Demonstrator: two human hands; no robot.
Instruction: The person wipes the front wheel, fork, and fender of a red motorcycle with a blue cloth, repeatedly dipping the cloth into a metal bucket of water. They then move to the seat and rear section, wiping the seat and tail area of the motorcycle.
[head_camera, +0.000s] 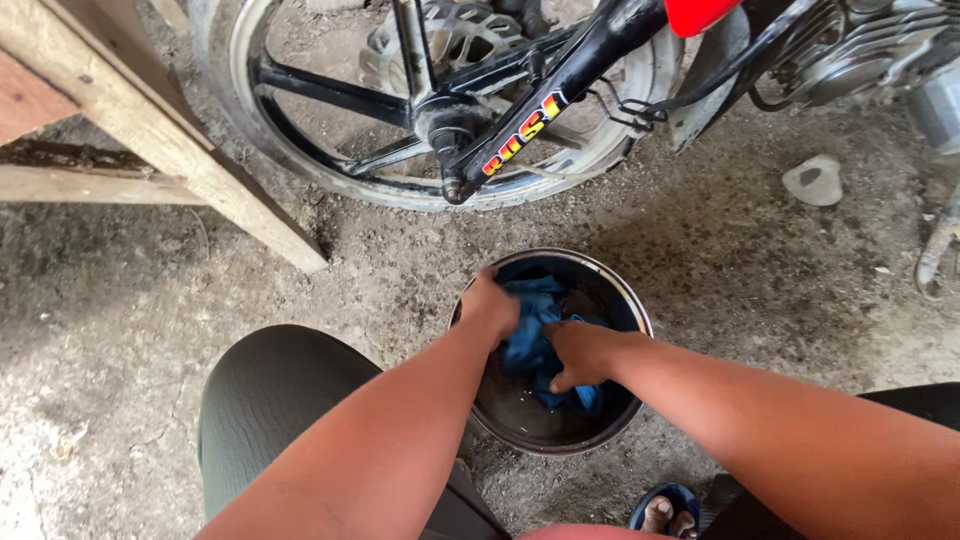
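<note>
Down in a round dark metal bucket (610, 300) on the dirt floor (150, 300): a crumpled blue cloth (535, 335), gripped by both hands, left hand (490, 308) closed on its upper edge, right hand (582, 352) closed on its middle. Just beyond, a motorcycle's black spoked front wheel (330, 160); at left, a slanted wooden beam (150, 125).
</note>
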